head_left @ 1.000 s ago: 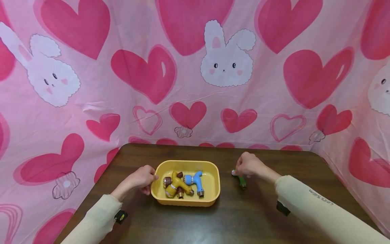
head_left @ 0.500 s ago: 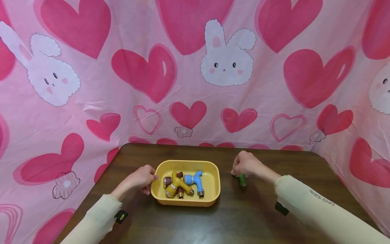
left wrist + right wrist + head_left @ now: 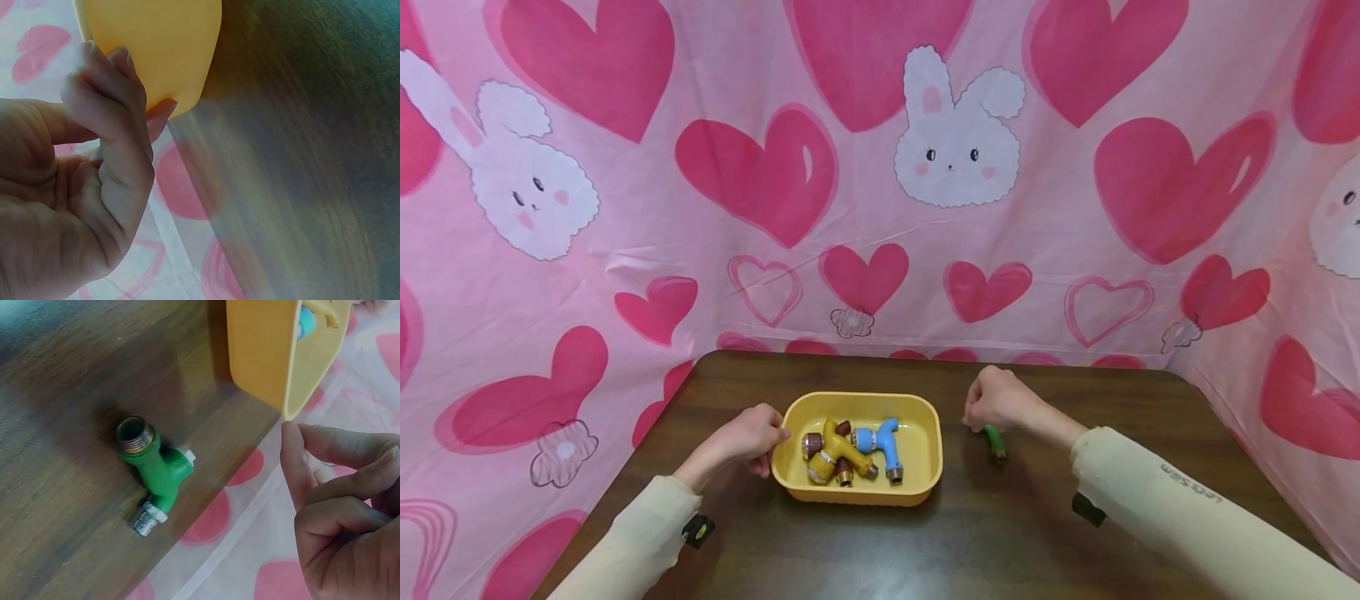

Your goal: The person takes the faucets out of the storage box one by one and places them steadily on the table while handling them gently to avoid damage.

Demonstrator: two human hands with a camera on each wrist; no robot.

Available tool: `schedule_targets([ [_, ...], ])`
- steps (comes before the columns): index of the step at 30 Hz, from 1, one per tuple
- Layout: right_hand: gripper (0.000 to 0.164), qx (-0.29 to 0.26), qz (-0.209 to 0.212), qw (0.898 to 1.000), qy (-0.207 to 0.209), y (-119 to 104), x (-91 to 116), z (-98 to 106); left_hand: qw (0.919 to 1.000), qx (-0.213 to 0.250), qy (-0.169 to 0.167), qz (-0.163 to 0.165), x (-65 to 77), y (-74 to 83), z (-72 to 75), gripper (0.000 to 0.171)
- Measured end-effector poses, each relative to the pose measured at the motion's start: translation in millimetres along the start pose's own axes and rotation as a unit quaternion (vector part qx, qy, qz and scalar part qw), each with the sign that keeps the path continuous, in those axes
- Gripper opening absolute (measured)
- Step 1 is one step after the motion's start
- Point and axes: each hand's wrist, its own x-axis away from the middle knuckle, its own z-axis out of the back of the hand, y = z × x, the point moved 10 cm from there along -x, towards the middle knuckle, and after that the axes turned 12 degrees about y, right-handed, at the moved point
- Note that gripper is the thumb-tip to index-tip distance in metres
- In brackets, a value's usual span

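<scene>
My left hand (image 3: 751, 437) pinches the left end of a yellow plastic tray (image 3: 931, 467), thumb at the rim and fingers against the outer wall. Inside lie a blue tap (image 3: 887, 450), a mustard-yellow tap (image 3: 844, 451) and a brown tap (image 3: 844, 475) partly under it. To the tray's right, a green tap (image 3: 164, 478) with a threaded brass end rests on the table. My right hand (image 3: 996, 400) hovers over it with curled fingers, thumb and forefinger tips together, nothing between them. From the head view this hand hides part of the green tap.
The dark wooden table (image 3: 850, 554) ends at a pink cloth backdrop (image 3: 880, 200) printed with hearts and rabbits. Cloth also hangs at the left and right sides. Each sleeve carries a small black device near the wrist.
My right hand has shifted slightly left toward the tray and now covers the far end of the green tap in the head view. Tray, taps and left hand have stayed put.
</scene>
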Motion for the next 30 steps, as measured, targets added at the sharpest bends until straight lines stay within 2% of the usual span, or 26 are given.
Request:
schedule_targets([
  [10,0.018,0.008,0.026,1.000,-0.001,-19,1,1,1.0000,0.003,-0.003,0.003,-1.7,1.5,1.1,0.015],
  [19,0.019,0.003,0.012,1.000,-0.014,-28,1,-4,1.0000,-0.001,-0.006,0.005,0.6,0.8,-0.4,0.015],
  [30,0.021,-0.006,0.030,0.999,-0.015,-44,-4,-8,1.0000,-0.002,-0.002,-0.004,-0.5,2.3,1.0,0.016],
])
